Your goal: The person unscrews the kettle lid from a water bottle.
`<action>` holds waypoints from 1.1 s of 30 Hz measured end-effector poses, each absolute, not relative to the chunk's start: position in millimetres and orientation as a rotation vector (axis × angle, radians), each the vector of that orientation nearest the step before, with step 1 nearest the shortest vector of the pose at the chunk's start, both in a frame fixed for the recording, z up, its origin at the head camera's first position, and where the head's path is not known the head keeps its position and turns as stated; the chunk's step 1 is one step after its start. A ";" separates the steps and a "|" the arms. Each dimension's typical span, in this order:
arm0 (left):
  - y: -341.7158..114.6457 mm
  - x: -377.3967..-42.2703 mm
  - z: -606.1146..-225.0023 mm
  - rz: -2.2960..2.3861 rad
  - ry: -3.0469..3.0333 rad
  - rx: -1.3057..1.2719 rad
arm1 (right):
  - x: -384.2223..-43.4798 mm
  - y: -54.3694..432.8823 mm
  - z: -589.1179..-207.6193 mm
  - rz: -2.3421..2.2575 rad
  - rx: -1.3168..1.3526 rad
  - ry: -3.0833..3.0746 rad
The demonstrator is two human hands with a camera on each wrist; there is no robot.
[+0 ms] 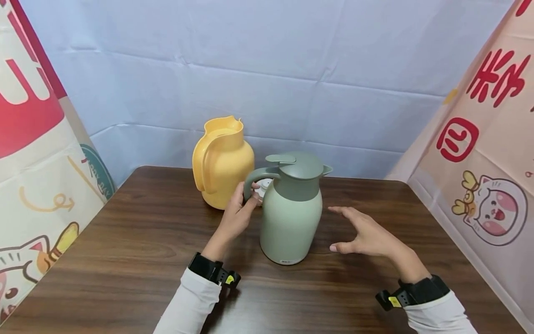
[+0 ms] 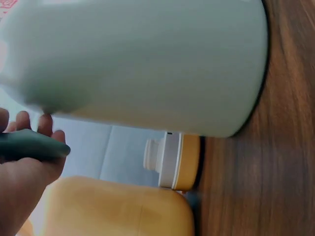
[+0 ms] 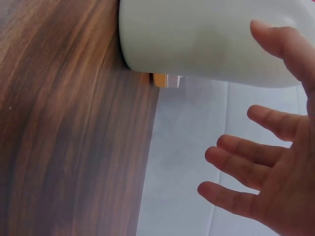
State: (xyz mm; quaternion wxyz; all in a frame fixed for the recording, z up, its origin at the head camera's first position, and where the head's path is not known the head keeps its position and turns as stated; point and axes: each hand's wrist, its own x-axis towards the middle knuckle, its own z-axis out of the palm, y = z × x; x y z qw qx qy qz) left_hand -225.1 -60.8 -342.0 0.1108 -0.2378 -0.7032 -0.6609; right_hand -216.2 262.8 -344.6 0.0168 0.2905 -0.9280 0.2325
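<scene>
A green thermos jug [image 1: 290, 227] stands on the table with its darker green lid [image 1: 306, 165] on and its spout pointing right. My left hand [image 1: 237, 213] grips the jug's handle [image 2: 32, 145], with the fingers curled round it in the left wrist view. To the right of the jug, my right hand [image 1: 369, 234] is held apart from it, fingers spread and thumb out, holding nothing. Behind the left hand stands a yellow jug [image 1: 229, 164] with an open top. A white-and-yellow stopper [image 2: 179, 161] sits on the table, partly hidden behind the green jug.
The brown wooden table [image 1: 125, 255] ends at a pale blue cloth backdrop [image 1: 258, 60]. Printed cloth panels with cartoon figures hang on the left [image 1: 29, 153] and right [image 1: 479, 153]. Both wrists wear black camera straps.
</scene>
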 end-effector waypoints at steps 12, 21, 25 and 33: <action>-63.0 -224.2 -339.7 -1.852 -2.152 -0.755 | -217.6 264.7 -350.3 0.751 0.936 -2.881; -61.1 -224.6 -342.7 -1.876 -2.102 -0.713 | -217.6 266.3 -352.0 0.742 0.956 -2.841; -60.2 -226.2 -344.4 -1.941 -2.022 -0.710 | -216.6 267.1 -352.4 0.749 0.954 -2.845; -59.7 -228.5 -345.0 -1.951 -1.961 -0.752 | -215.5 267.9 -351.2 0.745 0.969 -2.829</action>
